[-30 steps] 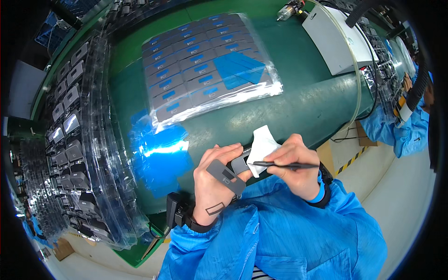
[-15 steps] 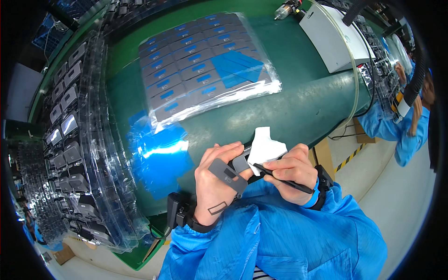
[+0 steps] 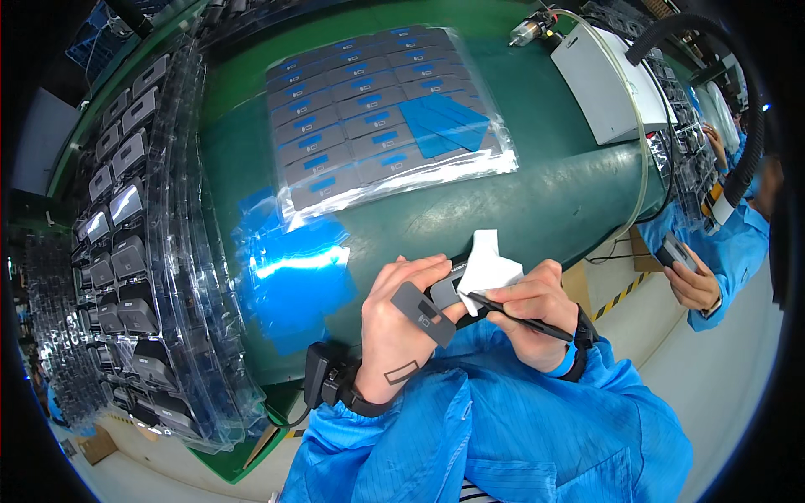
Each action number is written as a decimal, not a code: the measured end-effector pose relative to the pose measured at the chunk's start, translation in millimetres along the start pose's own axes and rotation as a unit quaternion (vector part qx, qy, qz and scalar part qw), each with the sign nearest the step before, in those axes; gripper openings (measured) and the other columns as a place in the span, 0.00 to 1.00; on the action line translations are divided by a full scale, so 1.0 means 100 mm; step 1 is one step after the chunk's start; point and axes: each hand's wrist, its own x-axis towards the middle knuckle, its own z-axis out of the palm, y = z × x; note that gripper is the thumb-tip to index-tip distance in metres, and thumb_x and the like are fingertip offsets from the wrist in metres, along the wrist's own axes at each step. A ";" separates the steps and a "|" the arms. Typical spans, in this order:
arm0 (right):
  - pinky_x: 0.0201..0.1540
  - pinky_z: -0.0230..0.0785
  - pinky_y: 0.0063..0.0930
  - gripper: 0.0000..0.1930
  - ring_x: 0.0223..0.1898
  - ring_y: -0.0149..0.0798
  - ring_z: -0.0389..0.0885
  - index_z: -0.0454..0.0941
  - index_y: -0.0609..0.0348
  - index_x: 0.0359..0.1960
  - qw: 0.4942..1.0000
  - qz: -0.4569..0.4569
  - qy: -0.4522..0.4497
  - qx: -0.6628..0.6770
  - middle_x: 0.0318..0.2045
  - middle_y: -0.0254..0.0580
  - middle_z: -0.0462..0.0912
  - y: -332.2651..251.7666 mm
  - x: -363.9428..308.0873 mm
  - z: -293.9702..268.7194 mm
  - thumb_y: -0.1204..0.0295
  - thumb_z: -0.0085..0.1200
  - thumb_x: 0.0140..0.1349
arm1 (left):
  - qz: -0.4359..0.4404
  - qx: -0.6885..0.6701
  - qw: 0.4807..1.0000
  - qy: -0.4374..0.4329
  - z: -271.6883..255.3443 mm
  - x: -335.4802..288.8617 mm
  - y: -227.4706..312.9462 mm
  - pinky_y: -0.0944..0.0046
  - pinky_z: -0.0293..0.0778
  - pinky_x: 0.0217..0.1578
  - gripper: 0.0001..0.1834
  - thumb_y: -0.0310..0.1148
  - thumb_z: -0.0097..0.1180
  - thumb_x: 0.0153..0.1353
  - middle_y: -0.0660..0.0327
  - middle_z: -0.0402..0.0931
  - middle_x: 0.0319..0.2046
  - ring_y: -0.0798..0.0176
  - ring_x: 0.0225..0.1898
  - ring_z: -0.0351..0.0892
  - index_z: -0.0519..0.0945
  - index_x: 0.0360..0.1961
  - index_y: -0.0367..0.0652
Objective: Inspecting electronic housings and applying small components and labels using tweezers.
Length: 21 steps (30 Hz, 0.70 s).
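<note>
My left hand [image 3: 384, 331] is closed around a small grey and black device [image 3: 447, 291], partly hidden by fingers and cloth. A flat grey label [image 3: 423, 315] with a dark slot and a printed mark lies over the back of this hand. On the wrist sits a thin black rectangular outline [image 3: 402, 373]. My right hand [image 3: 537, 335] pinches a black pen-like tool [image 3: 528, 322], its tip against a white cloth [image 3: 489, 268]. That cloth is held in the same fingers and lies against the device's right side.
A sheet of grey labels with blue tabs [image 3: 365, 102] lies on the green table, with blue film pieces [image 3: 444, 124] on it. More shiny blue film [image 3: 298, 277] is left. Stacked clear trays [image 3: 172, 277] hold grey devices. A white box [image 3: 608, 88] stands back right; a co-worker's hand [image 3: 698, 287] is at right.
The view has shifted slightly, moving the scene rightward. My hands keep the same hold, cloth and tool at the device. The co-worker's hand at right now shows lower, holding a grey device.
</note>
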 end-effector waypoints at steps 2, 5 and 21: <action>0.38 0.57 0.30 0.14 0.29 0.33 0.76 0.74 0.55 0.25 1.000 0.004 -0.004 0.007 0.33 0.37 0.84 -0.01 0.01 0.01 0.79 0.68 0.39 | 0.003 0.001 1.000 0.002 0.00 0.00 0.00 0.54 0.70 0.50 0.23 0.28 0.70 0.35 0.53 0.79 0.39 0.52 0.41 0.78 0.79 0.37 0.38; 0.38 0.57 0.30 0.14 0.29 0.34 0.76 0.74 0.55 0.25 1.000 0.006 -0.012 0.004 0.32 0.37 0.84 0.02 0.00 -0.03 0.79 0.68 0.39 | 0.007 0.004 1.000 0.005 0.00 0.00 -0.01 0.55 0.70 0.49 0.22 0.26 0.69 0.35 0.54 0.79 0.39 0.53 0.40 0.77 0.80 0.37 0.38; 0.38 0.56 0.29 0.14 0.27 0.34 0.75 0.73 0.56 0.25 1.000 0.026 0.010 0.012 0.32 0.38 0.84 0.01 0.03 0.04 0.79 0.68 0.40 | 0.000 -0.004 1.000 0.003 0.00 -0.01 -0.02 0.52 0.68 0.52 0.22 0.27 0.69 0.35 0.51 0.80 0.39 0.50 0.42 0.78 0.79 0.37 0.37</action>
